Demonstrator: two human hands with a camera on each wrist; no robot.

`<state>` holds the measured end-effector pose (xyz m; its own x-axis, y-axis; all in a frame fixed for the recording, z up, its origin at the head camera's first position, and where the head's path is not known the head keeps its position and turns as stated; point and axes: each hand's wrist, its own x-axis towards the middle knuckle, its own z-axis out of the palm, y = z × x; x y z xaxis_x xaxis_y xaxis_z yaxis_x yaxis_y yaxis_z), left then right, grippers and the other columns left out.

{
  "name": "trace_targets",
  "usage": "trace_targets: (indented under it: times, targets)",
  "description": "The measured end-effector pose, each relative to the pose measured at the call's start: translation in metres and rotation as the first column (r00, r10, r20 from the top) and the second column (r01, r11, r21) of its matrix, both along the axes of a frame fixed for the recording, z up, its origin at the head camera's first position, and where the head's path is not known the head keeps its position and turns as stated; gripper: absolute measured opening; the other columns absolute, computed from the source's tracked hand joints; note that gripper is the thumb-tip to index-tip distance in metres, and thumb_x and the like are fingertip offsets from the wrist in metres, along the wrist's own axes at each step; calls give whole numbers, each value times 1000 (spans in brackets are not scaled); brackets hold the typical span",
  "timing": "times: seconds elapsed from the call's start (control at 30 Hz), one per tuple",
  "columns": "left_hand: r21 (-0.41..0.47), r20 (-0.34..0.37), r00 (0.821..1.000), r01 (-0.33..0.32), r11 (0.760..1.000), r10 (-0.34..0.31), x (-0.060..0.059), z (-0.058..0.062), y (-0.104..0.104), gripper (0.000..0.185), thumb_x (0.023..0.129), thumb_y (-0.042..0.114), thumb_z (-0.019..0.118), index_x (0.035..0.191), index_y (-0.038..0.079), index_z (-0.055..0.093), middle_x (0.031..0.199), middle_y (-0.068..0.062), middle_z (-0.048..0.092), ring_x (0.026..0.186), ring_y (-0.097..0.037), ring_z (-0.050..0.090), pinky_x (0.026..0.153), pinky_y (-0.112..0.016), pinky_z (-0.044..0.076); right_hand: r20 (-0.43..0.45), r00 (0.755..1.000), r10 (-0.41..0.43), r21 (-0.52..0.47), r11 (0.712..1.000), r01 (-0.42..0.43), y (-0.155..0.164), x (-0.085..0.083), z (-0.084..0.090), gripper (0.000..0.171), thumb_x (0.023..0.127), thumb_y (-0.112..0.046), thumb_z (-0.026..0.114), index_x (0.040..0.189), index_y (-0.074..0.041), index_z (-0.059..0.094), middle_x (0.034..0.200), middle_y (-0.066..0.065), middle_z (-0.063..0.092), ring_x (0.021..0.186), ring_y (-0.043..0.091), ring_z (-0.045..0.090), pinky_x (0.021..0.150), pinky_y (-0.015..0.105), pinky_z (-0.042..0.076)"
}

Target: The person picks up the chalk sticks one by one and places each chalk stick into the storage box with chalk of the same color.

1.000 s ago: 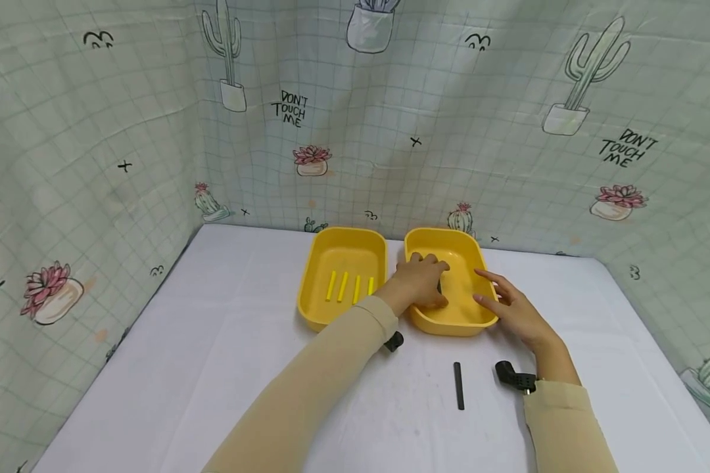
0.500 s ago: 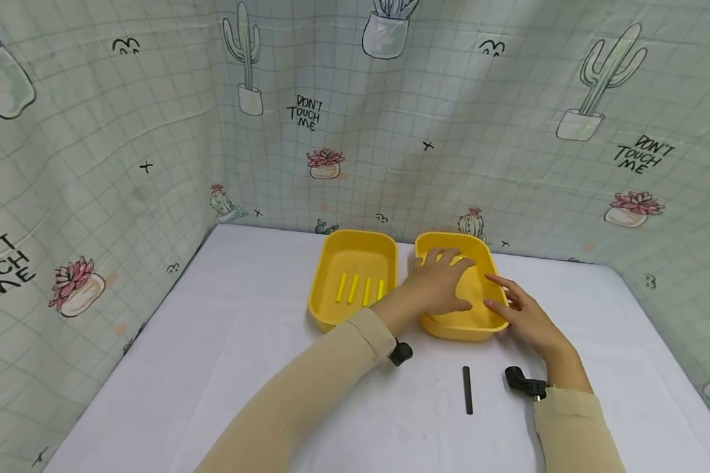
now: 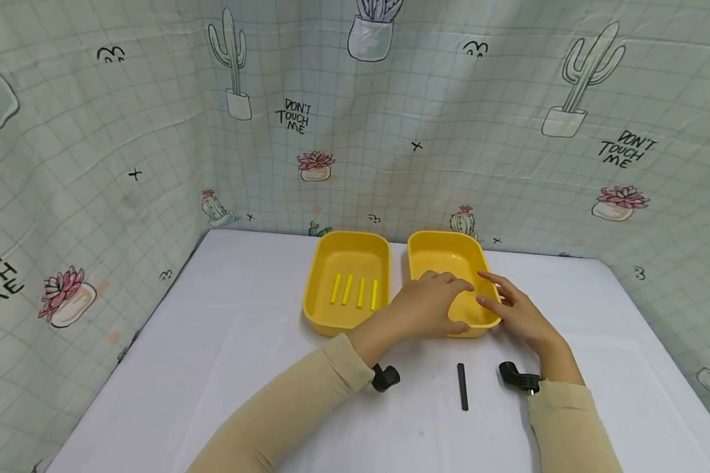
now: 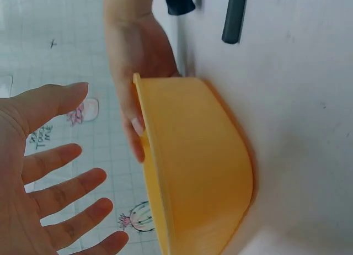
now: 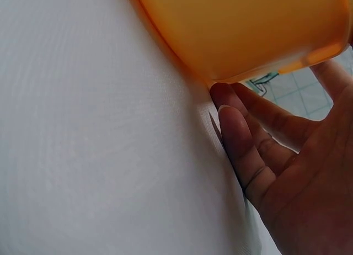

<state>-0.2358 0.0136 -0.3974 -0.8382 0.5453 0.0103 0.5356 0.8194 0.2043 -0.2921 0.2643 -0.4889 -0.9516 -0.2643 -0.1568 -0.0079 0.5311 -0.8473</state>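
My left hand (image 3: 425, 307) hovers over the near left part of the right-hand yellow tray (image 3: 448, 252), fingers spread and nothing in them. The left wrist view shows that bare palm (image 4: 16, 211) beside the tray's side wall (image 4: 198, 161). At the tray's right rim, my right hand (image 3: 525, 323) grips the edge, thumb and a finger reaching over it; its other fingers (image 5: 236, 131) lie low against the outside near the cloth. Part of the tray's inside is hidden behind my left hand. A short black stick (image 3: 463, 386) lies on the table in front.
Left of it stands a second yellow tray (image 3: 355, 245), with several thin yellow sticks (image 3: 348, 290) lying in a row inside. White cloth (image 3: 242, 309) covers the table. A patterned fabric backdrop (image 3: 361, 118) rises behind the trays and along the sides.
A dark thing showed at my left fingers inside the right tray a second ago; those fingers have since opened, and the hand has drawn back toward me. My right hand stays at the rim.
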Motion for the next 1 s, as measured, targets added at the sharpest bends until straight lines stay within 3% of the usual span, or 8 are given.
trace_targets:
  times: [0.4, 0.6, 1.0]
  targets:
    - [125, 31, 997, 73, 990, -78, 37, -18, -14, 61, 93, 55, 73, 147, 34, 55, 147, 11, 57, 136, -14, 52, 110, -35, 49, -10, 1000, 0, 27, 1000, 0, -2, 0, -2, 75, 100, -52, 64, 164, -34, 29, 175, 14, 7, 156, 56, 11, 115, 80, 22]
    - [153, 142, 983, 95, 984, -117, 49, -30, -13, 58, 91, 52, 76, 142, 31, 60, 133, 13, 65, 115, -4, 61, 92, -25, 54, -11, 1000, -7, 26, 1000, 7, -4, 0, -2, 76, 99, -53, 65, 163, -33, 30, 175, 15, 9, 156, 55, 14, 117, 76, 25]
    - [7, 172, 977, 125, 992, -124, 63, -60, 6, 73, 84, 62, 79, 147, 34, 53, 145, 14, 54, 128, -5, 55, 88, -25, 56, -17, 1000, -17, 35, 999, 17, 2, 0, -1, 76, 99, -53, 65, 163, -33, 30, 175, 14, 8, 156, 55, 11, 116, 80, 21]
